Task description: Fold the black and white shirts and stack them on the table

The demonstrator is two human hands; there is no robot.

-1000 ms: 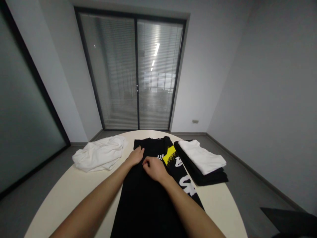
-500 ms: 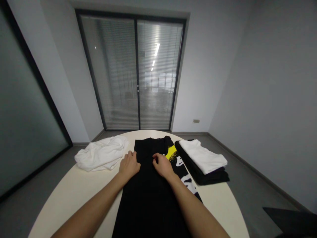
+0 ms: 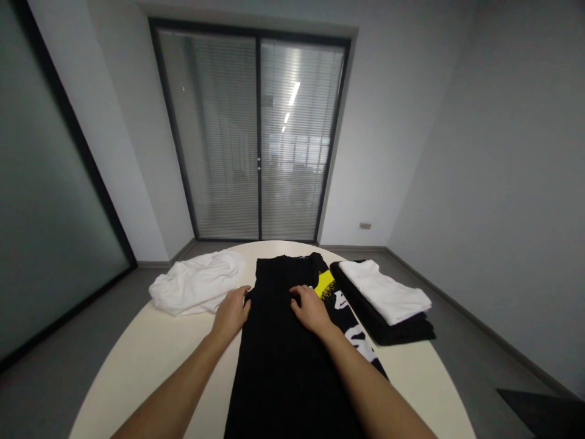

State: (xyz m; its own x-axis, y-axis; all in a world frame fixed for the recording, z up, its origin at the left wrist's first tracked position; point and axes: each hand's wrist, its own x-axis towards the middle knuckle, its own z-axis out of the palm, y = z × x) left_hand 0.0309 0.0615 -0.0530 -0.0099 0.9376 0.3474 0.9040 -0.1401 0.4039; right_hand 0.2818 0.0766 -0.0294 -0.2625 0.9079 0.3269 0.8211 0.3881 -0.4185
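Note:
A black T-shirt [image 3: 292,366] lies lengthwise before me, folded inward along its left side. A yellow patch and white print show along its right side. My left hand [image 3: 231,316] is at the shirt's left edge, thumb and fingers closed around a bit of the dark cloth. My right hand [image 3: 311,310] rests on the upper middle of the shirt, its fingers bent and the thumb apart from them, with no cloth visibly gripped.
A crumpled white garment [image 3: 196,283] lies on the left of the round cream table [image 3: 159,360]. At the right is a stack of folded black clothes [image 3: 406,332] with a folded white garment [image 3: 388,292] on top. Glass doors with blinds [image 3: 260,140] stand beyond.
My left hand has slid left and slightly back, from on top of the shirt to its left edge. The right hand stays at about the same spot on the cloth. The view has shifted slightly.

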